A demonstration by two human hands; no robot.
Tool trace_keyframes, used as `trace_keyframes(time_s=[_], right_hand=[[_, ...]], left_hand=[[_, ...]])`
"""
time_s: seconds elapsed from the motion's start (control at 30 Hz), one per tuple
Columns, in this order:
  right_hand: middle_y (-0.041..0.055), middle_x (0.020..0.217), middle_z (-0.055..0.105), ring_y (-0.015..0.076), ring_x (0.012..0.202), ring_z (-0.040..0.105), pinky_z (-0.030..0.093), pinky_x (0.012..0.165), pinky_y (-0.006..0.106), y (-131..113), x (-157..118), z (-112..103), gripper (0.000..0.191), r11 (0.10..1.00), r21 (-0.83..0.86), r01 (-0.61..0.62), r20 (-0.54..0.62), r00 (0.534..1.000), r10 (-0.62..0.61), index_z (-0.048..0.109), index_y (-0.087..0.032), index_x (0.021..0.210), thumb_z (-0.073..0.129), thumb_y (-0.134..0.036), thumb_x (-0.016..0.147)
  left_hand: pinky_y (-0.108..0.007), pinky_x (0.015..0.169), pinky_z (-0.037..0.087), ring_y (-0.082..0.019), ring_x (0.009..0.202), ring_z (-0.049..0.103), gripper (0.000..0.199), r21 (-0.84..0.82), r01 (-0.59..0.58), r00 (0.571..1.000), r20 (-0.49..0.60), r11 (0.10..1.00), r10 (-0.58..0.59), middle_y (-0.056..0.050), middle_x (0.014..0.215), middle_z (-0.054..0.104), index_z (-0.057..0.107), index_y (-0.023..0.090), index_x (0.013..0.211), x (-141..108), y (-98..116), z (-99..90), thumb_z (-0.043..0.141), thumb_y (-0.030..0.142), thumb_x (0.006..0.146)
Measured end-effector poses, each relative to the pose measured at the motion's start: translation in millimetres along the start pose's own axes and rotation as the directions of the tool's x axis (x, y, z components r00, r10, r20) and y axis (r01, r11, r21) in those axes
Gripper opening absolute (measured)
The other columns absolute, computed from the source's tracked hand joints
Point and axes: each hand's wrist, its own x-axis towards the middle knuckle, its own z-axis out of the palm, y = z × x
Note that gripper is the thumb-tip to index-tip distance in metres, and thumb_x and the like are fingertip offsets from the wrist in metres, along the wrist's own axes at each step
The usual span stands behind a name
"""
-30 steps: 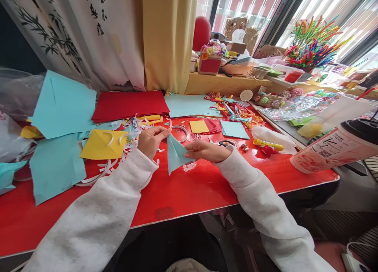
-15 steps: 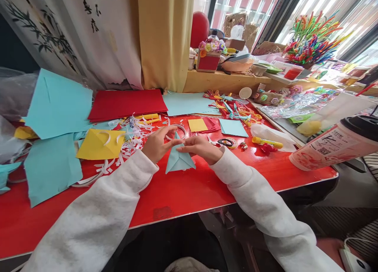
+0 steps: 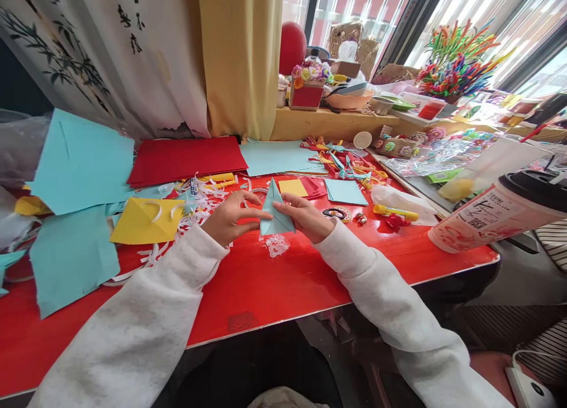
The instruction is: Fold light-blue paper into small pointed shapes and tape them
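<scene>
A piece of folded light-blue paper (image 3: 271, 224), creased into a pointed triangular shape, is held up over the red table with its tip pointing away from me. My right hand (image 3: 308, 216) pinches its right side, thumb on top. On the left, my left hand (image 3: 233, 218) has its fingers apart, and the fingertips reach to the paper's left edge. Whether they touch it is hard to tell. Below the paper lies a small white lacy piece (image 3: 277, 246). Behind it, a roll of tape (image 3: 259, 191) is partly hidden.
Square blue sheets (image 3: 346, 192), yellow squares (image 3: 292, 188) and a glue stick (image 3: 396, 212) lie beyond my hands. A yellow envelope-like piece (image 3: 146, 222) rests among white paper strips to the left. A large pink cup (image 3: 482, 216) stands at the right. Red sheets (image 3: 186, 160) lie at the back.
My left hand has loosened from the folded paper and its fingers have spread. The paper has risen slightly and turned in my right hand, uncovering the white lacy piece.
</scene>
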Motion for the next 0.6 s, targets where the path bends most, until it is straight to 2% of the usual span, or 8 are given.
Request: trace_keyframes(time_s=[0.1, 0.27, 0.4, 0.6], right_hand=[[-0.0026, 0.064, 0.051, 0.0036, 0.045, 0.042, 0.035, 0.039, 0.016, -2, -1, -2, 0.029, 0.999, -0.036, 0.009, 0.040, 0.999, -0.007, 0.050, -0.019, 0.093, 0.057, -0.033, 0.070], [-0.0035, 0.065, 0.055, 0.0032, 0.046, 0.044, 0.033, 0.039, 0.015, -10, -4, -2, 0.040, 0.998, -0.025, 0.055, 0.179, 0.983, -0.049, 0.047, -0.019, 0.105, 0.059, -0.021, 0.067], [-0.0006, 0.069, 0.057, 0.0052, 0.052, 0.049, 0.037, 0.042, 0.016, -10, -3, -2, 0.035, 0.997, 0.001, 0.082, 0.162, 0.983, -0.081, 0.051, -0.015, 0.100, 0.060, -0.020, 0.067], [0.0011, 0.075, 0.059, 0.0056, 0.056, 0.052, 0.042, 0.049, 0.017, -8, -2, -2, 0.028, 0.996, 0.045, 0.074, 0.108, 0.991, -0.078, 0.056, -0.014, 0.094, 0.060, -0.024, 0.068]], left_hand=[[-0.029, 0.078, 0.041, -0.015, 0.086, 0.049, 0.021, -0.086, 0.038, 0.998, 0.056, 0.996, -0.034, -0.004, 0.090, 0.049, 0.063, 0.025, 0.090, -1, -2, 0.1, 0.054, 0.030, 0.073], [-0.028, 0.080, 0.040, -0.015, 0.088, 0.050, 0.022, -0.193, 0.112, 0.993, 0.047, 0.975, -0.105, -0.004, 0.090, 0.049, 0.064, 0.023, 0.088, -1, -1, 1.2, 0.054, 0.033, 0.072], [-0.029, 0.083, 0.039, -0.015, 0.092, 0.049, 0.023, -0.249, 0.164, 0.986, 0.017, 0.954, -0.165, -0.004, 0.092, 0.049, 0.064, 0.023, 0.088, 0, 4, -0.6, 0.055, 0.035, 0.070], [-0.029, 0.086, 0.038, -0.017, 0.096, 0.046, 0.019, -0.265, 0.194, 0.981, 0.063, 0.945, -0.184, -0.004, 0.093, 0.046, 0.065, 0.022, 0.076, 1, 5, 1.7, 0.056, 0.037, 0.069]])
